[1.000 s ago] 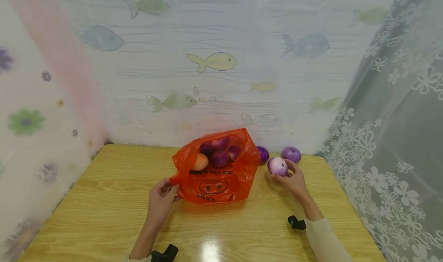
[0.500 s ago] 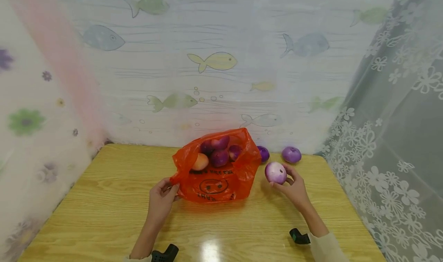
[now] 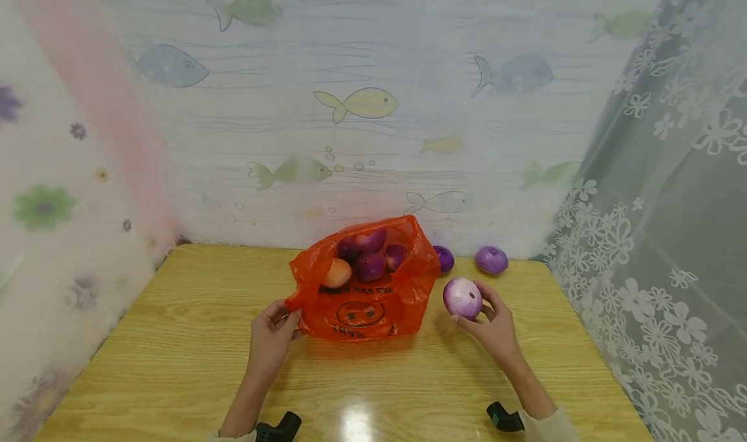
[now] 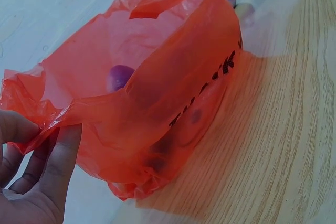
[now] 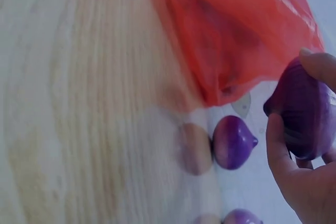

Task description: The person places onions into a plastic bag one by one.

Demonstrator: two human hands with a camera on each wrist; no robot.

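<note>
A red plastic bag (image 3: 362,312) with black print stands on the table, its mouth spread. Several purple onions (image 3: 370,266) and one orange round thing (image 3: 337,273) show inside it. My left hand (image 3: 273,338) pinches the bag's left edge between thumb and fingers, which the left wrist view shows closely. To the bag's right, my right hand (image 3: 496,328) grips a purple-and-white onion (image 3: 463,298), raised off the table in the right wrist view. The onion's pointed tip faces away from the palm there.
Two more purple onions lie behind my right hand: one onion (image 3: 443,259) beside the bag, another onion (image 3: 491,260) farther right near the back edge. The wooden table (image 3: 192,312) meets a fish-patterned curtain (image 3: 362,170) at the back. A lace curtain (image 3: 653,286) hangs at the right.
My right hand has brought the gripped onion toward me and slightly left, away from the rightmost onion at the back. The left hand and the bag have stayed nearly still.
</note>
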